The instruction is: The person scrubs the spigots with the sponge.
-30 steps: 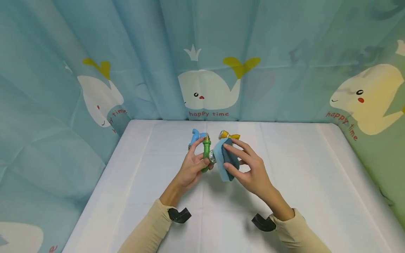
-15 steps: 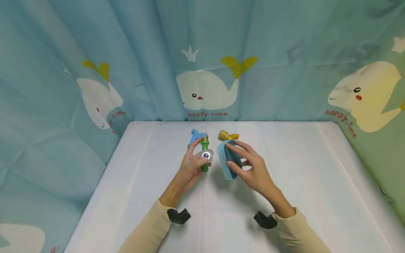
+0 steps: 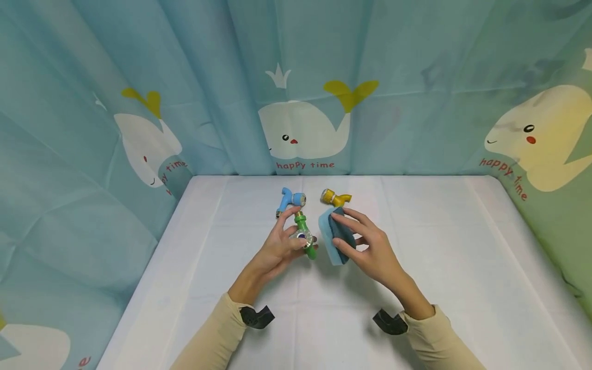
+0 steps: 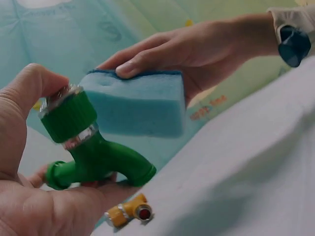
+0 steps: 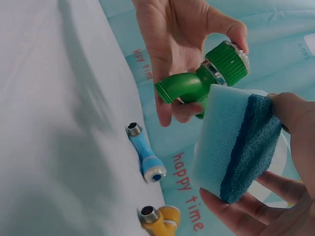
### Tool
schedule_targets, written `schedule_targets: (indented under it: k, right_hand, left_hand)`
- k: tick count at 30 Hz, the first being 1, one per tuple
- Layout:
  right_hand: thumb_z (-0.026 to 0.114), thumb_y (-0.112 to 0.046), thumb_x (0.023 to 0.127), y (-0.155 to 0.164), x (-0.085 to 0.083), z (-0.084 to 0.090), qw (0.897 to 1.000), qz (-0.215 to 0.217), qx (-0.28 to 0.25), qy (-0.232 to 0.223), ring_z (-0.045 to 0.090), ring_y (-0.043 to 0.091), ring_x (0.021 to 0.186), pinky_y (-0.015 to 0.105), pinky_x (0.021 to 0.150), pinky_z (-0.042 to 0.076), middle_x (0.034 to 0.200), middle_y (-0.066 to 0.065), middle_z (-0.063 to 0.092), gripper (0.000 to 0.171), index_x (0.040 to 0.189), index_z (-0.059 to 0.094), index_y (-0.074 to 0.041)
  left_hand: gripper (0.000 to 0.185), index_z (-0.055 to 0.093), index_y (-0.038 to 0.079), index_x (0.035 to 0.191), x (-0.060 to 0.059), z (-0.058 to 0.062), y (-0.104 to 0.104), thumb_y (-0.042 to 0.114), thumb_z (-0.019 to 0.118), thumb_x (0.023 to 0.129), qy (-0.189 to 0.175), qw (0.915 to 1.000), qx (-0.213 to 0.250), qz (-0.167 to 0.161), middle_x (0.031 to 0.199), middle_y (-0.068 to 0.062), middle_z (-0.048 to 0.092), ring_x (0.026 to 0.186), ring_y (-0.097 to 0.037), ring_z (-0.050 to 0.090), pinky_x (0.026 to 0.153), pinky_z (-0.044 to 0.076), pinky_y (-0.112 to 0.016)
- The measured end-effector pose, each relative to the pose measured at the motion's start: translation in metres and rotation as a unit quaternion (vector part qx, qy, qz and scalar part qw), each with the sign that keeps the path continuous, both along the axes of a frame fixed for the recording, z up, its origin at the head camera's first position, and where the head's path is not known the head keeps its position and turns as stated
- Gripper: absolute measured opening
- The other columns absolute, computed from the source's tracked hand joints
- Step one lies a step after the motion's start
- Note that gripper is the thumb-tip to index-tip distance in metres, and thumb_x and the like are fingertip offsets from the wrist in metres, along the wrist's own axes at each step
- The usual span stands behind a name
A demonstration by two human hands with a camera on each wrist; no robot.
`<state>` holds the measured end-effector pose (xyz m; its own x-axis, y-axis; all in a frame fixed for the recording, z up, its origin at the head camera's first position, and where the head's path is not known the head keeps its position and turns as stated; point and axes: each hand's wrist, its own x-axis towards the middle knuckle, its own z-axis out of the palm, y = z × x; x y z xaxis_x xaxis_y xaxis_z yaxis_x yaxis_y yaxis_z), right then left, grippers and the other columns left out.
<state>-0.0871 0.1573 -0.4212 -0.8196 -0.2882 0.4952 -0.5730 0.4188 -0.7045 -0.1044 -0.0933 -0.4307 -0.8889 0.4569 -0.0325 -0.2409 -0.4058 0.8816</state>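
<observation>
A green faucet [image 4: 101, 155] with a ridged knob is held up off the table in my left hand [image 3: 277, 248]. The thumb presses on the knob's clear top while the fingers support the body from below. My right hand [image 3: 372, 245] pinches a sponge [image 5: 234, 142], light blue foam with a dark blue scouring layer, between thumb and fingers. Its foam side faces the faucet, and a small gap separates them in the head view. Behind the hands, a blue faucet [image 3: 288, 200] and a yellow faucet [image 3: 336, 198] lie on the table.
A white cloth covers the table [image 3: 203, 257]. Past its far edge hangs a light blue curtain [image 3: 208, 87] printed with whales, which also runs along both sides. Black wrist mounts [image 3: 257, 317] sit at the cuffs of the beige sleeves.
The sponge has come away from the faucet's knob and moved slightly right. My left hand has turned the green faucet so the knob faces up, then tilted its spout to the right.
</observation>
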Motion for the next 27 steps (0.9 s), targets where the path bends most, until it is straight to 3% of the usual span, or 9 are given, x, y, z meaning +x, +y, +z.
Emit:
schedule_targets:
  k: [7,11,15,18,22,25,27]
  right_hand:
    - [0.082,-0.010,0.089,0.001,0.001,-0.001,1.000,0.003,0.008,-0.006,0.066,0.030,0.115,0.035,0.069,0.062,0.148,0.011,0.054,0.056,0.141,0.064,-0.018]
    - [0.081,-0.008,0.089,-0.001,0.001,0.001,1.000,0.014,-0.007,-0.009,0.067,0.029,0.111,0.033,0.069,0.062,0.148,0.010,0.054,0.056,0.141,0.064,-0.017]
    - [0.079,-0.010,0.091,-0.005,0.001,0.001,0.999,0.042,-0.005,-0.022,0.066,0.030,0.114,0.035,0.070,0.062,0.150,0.011,0.053,0.055,0.142,0.063,-0.018]
    - [0.081,-0.014,0.090,-0.006,0.000,-0.004,0.999,0.026,0.036,-0.007,0.063,0.035,0.121,0.042,0.075,0.062,0.148,0.014,0.054,0.052,0.140,0.066,-0.018]
    - [0.083,-0.011,0.086,-0.002,0.001,-0.009,0.999,0.000,0.041,0.013,0.063,0.035,0.120,0.044,0.075,0.062,0.146,0.014,0.056,0.052,0.136,0.068,-0.017]
    - [0.083,-0.010,0.086,-0.001,0.001,-0.006,0.999,0.026,0.022,0.021,0.062,0.031,0.123,0.043,0.079,0.062,0.149,0.010,0.054,0.054,0.137,0.068,-0.018]
    - [0.084,-0.012,0.085,0.001,0.000,-0.004,0.997,0.039,0.048,0.043,0.061,0.030,0.125,0.043,0.081,0.061,0.151,0.009,0.053,0.055,0.137,0.068,-0.020]
  left_hand:
    - [0.089,0.021,0.020,0.163,0.001,-0.003,0.000,-0.004,0.067,0.090,0.006,0.9998,-0.016,0.009,0.144,-0.025,0.042,0.109,-0.023,0.064,0.093,0.057,-0.040]
    - [0.093,0.028,0.028,0.161,0.003,-0.003,0.000,-0.007,0.071,0.088,0.024,0.9990,-0.037,0.007,0.143,-0.020,0.045,0.107,-0.025,0.066,0.088,0.059,-0.035]
    - [0.098,0.026,0.025,0.163,0.003,-0.002,0.000,-0.011,0.073,0.086,0.058,0.9981,-0.011,-0.018,0.140,-0.018,0.048,0.111,-0.024,0.063,0.083,0.059,-0.028]
    - [0.101,0.023,0.021,0.164,0.004,0.000,0.000,-0.011,0.075,0.084,0.082,0.9961,0.007,-0.032,0.140,-0.020,0.047,0.117,-0.025,0.060,0.083,0.060,-0.028]
    - [0.101,0.030,0.023,0.162,0.002,0.002,-0.001,-0.011,0.080,0.081,0.113,0.9928,-0.032,-0.023,0.135,-0.019,0.051,0.115,-0.024,0.060,0.087,0.058,-0.029]
    - [0.100,0.037,0.021,0.160,0.000,0.004,0.000,-0.009,0.085,0.078,0.134,0.9889,-0.060,-0.023,0.127,-0.016,0.053,0.108,-0.023,0.060,0.089,0.056,-0.028]
    - [0.099,0.038,0.019,0.159,-0.001,0.005,-0.001,-0.008,0.085,0.076,0.142,0.9871,-0.068,-0.030,0.122,-0.015,0.051,0.105,-0.022,0.060,0.088,0.056,-0.028]
